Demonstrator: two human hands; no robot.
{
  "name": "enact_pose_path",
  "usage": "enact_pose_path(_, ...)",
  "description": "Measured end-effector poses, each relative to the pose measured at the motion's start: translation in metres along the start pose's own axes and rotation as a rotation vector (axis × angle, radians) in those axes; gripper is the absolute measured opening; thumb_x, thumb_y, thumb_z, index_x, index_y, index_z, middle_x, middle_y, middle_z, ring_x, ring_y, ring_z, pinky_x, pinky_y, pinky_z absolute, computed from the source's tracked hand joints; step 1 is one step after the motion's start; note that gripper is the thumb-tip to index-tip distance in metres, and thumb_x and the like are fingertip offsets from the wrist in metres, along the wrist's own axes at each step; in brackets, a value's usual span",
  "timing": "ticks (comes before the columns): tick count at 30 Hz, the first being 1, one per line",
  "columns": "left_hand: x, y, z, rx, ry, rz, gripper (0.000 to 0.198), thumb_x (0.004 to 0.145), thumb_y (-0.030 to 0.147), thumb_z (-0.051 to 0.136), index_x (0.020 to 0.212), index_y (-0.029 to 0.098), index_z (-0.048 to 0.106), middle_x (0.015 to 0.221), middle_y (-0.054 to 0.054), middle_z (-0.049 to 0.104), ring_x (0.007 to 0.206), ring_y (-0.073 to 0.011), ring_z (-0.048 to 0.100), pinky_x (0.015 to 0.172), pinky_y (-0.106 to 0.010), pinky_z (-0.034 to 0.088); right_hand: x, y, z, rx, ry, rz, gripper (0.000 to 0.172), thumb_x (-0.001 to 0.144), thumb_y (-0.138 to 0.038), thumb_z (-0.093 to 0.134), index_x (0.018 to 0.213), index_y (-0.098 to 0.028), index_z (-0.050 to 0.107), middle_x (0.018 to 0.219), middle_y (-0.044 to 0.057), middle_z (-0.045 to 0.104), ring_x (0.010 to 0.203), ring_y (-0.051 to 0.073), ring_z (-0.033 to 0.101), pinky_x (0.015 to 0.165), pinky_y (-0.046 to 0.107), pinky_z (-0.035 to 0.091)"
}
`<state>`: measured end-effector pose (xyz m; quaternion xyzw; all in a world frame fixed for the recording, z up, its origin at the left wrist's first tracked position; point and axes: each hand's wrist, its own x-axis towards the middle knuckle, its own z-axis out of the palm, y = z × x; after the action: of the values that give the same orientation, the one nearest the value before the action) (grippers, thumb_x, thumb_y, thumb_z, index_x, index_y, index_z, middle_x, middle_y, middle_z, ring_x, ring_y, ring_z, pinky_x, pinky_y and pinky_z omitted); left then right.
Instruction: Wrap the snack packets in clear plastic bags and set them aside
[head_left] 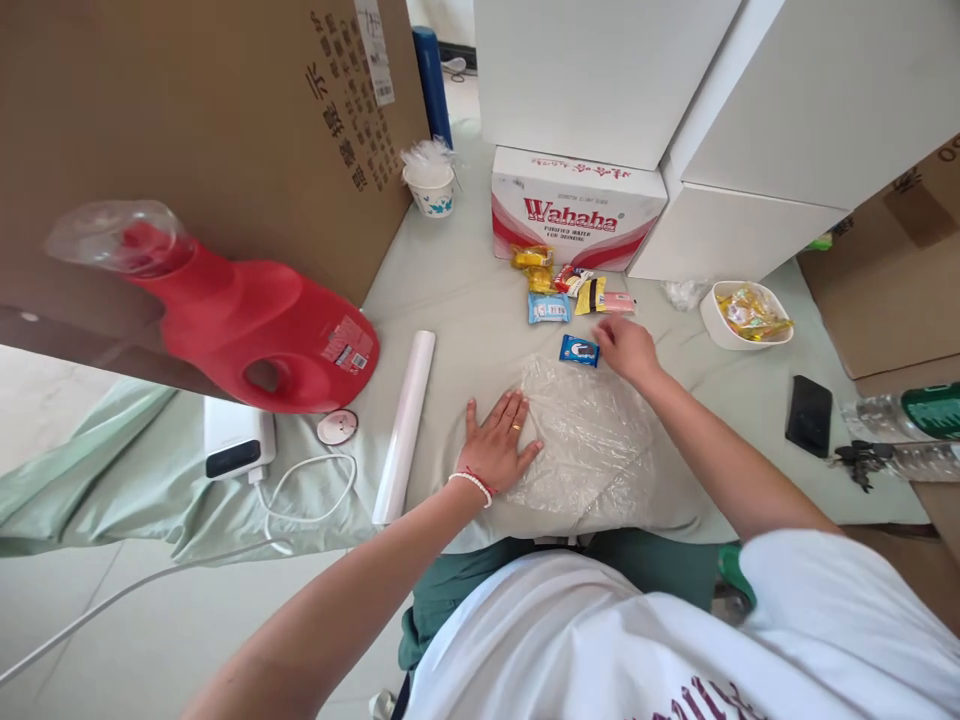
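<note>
My left hand (496,440) lies flat with fingers spread, pressing the left edge of a crinkled sheet of clear plastic film (592,450) on the cloth. Close to the film's upper edge is a small blue snack packet (578,350). My right hand (628,348) is at that packet's right end, its fingers curled together; what is between the fingertips, if anything, is hidden. Several wrapped snacks lie just beyond: a light blue packet (549,308), a yellow and black one (591,296), a pink one (619,302), a red and white one (572,280) and yellow ones (533,262).
A white roll (405,425) lies left of my left hand. Farther left are a red jug (262,320) and a white power bank (238,440) with a cable. A Wahaba box (577,210) stands behind the snacks. At right are a white bowl (712,325) and a black phone (810,415).
</note>
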<state>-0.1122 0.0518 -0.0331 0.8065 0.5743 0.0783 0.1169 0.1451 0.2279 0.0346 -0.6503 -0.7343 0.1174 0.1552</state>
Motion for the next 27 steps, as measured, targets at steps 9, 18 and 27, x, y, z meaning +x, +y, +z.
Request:
enact_pose_path(9, 0.0, 0.001, -0.002, -0.001, -0.001, -0.012, 0.074, 0.104, 0.062, 0.034, 0.166, 0.022, 0.031, 0.171, -0.013, 0.031, 0.161, -0.032, 0.025, 0.128, -0.07, -0.004, 0.127, -0.085, 0.04, -0.025, -0.003, -0.168, 0.041, 0.106, -0.032, 0.043, 0.134, -0.009, 0.062, 0.132, 0.022, 0.062, 0.126, 0.036, 0.053, 0.103, 0.054, 0.046)
enact_pose_path(18, 0.0, -0.001, 0.001, -0.037, 0.026, 0.008, 0.073, 0.104, 0.06, 0.034, 0.165, 0.021, 0.032, 0.172, -0.013, 0.028, 0.16, -0.0312, 0.026, 0.127, -0.069, -0.009, -0.078, -0.001, 0.006, 0.988, -0.228, 0.311, 0.034, 0.088, -0.049, 0.07, 0.106, -0.021, 0.066, 0.106, 0.013, 0.075, 0.097, 0.029, 0.072, 0.078, 0.045, 0.064)
enact_pose_path(27, 0.0, 0.005, 0.005, 0.028, 0.039, -0.028, 0.072, 0.104, 0.056, 0.034, 0.165, 0.019, 0.032, 0.172, -0.015, 0.028, 0.16, -0.0331, 0.028, 0.126, -0.073, 0.001, -0.166, -0.007, -0.001, 0.028, -0.043, -0.058, 0.05, 0.099, -0.047, 0.056, 0.143, -0.022, 0.062, 0.143, 0.019, 0.056, 0.13, 0.038, 0.053, 0.104, 0.053, 0.051)
